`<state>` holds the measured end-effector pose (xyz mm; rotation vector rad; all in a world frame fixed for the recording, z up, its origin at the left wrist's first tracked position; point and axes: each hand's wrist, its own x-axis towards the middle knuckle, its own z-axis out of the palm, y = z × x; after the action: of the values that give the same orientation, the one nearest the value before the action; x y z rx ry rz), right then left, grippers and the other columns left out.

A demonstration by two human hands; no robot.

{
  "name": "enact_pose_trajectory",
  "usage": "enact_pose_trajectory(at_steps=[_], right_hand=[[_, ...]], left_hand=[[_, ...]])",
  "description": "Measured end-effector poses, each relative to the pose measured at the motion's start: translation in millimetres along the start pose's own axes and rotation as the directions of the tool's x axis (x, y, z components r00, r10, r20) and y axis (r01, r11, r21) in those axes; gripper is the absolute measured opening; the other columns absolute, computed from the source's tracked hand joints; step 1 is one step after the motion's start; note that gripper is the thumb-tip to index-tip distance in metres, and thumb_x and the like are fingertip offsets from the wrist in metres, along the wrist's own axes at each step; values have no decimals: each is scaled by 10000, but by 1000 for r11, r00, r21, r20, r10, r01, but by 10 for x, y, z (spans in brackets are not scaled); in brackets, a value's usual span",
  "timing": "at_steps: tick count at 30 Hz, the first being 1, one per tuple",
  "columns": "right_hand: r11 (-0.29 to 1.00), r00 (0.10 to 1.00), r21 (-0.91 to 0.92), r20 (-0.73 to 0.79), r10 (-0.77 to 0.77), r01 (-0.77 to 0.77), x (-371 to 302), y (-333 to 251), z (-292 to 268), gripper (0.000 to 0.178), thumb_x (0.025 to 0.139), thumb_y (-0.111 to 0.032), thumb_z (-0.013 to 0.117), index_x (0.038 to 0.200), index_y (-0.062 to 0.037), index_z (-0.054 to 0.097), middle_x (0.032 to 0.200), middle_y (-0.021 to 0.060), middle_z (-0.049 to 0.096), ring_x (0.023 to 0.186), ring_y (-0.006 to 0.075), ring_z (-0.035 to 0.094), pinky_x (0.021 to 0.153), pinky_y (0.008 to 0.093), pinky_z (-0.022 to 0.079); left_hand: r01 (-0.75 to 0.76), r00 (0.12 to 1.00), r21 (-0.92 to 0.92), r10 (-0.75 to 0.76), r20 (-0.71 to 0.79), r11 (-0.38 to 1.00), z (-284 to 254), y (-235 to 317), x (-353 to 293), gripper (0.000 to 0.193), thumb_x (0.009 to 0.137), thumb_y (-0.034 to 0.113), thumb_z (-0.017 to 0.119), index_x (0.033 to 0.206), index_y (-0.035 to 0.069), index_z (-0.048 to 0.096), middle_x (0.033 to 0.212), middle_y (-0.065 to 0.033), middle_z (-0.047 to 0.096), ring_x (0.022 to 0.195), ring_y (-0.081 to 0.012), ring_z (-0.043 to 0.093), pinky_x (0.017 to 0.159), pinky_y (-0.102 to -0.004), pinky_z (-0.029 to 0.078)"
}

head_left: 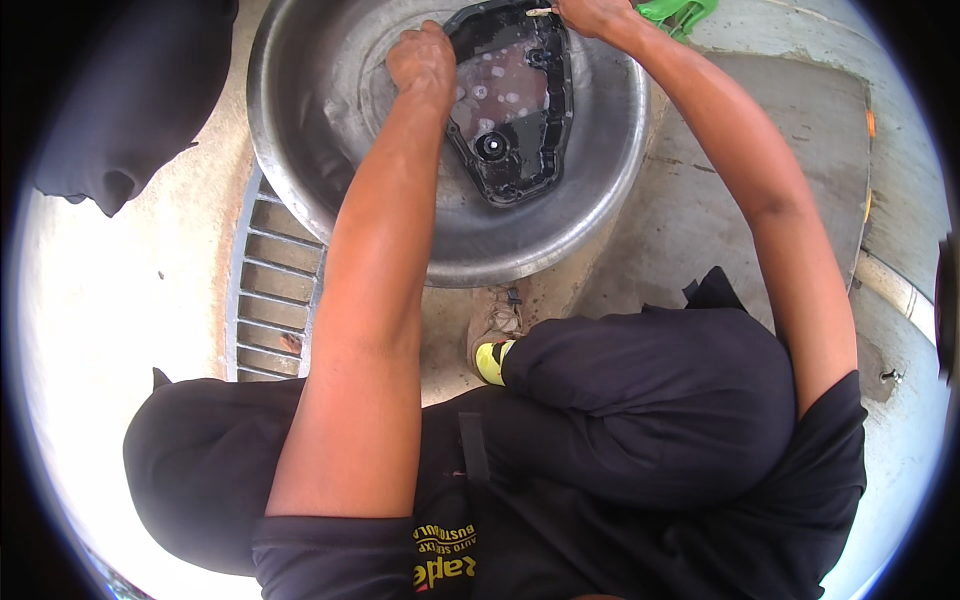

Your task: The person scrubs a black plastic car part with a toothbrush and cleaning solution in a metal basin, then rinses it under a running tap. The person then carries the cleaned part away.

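Black pan (528, 140) inside the metal basin (300, 110), wet and probably slippery.
Head view: I judge it stiff and fairly light, its bubbly liquid aside; I'd take the raised rim. Left hand (422, 60) curls at that rim, fingertips hidden; right hand (597, 14) is cropped above. Whether either clamps anything, I cannot tell.

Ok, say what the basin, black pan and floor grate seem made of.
Basin: bare metal, perhaps aluminium or steel, dull silver with reflections along its rim.
Black pan: glossy plastic or painted metal; its wet sheen leaves it open.
Floor grate: probably painted or galvanised steel, matte grey with straight bars.
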<state>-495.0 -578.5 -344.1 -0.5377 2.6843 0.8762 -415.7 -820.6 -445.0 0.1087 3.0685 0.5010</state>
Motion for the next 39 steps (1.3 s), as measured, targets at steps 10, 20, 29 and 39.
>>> enact_pose_trajectory(at_steps=[10,20,29,39], right_hand=[[984,979,181,202,-38,1,-231,-127,-416,196,898,-144,618,997,-51,759,993,190,758,944,373,732,818,486,583],[814,985,559,148,94,-161,-1254,-752,21,232,921,-146,547,986,25,690,1073,275,708,1084,451,666,942,546,533],[-110,678,763,622,392,-637,-839,-1526,242,248,974,-138,559,1067,4,739,1055,279,735,927,407,738,764,481,588],[-583,869,694,493,-42,-422,-424,-1679,-190,372,1123,-337,398,921,-55,532,721,72,538,581,212,571,527,396,557]], left_hand=[[-1,991,83,-10,136,997,-160,9,-4,292,1076,305,460,1146,74,625,1101,-170,716,988,-292,737,804,-395,603],[3,1000,-109,-1,18,994,21,12,14,327,1033,357,541,1071,42,619,982,-226,723,910,-387,735,780,-499,585],[19,995,-180,-1,102,984,-141,33,13,459,1024,476,562,1009,27,654,978,-243,741,924,-397,736,787,-500,576],[-71,974,-19,74,214,997,-162,-225,82,293,1059,255,445,1147,25,605,1066,-219,732,989,-386,734,847,-485,591]])
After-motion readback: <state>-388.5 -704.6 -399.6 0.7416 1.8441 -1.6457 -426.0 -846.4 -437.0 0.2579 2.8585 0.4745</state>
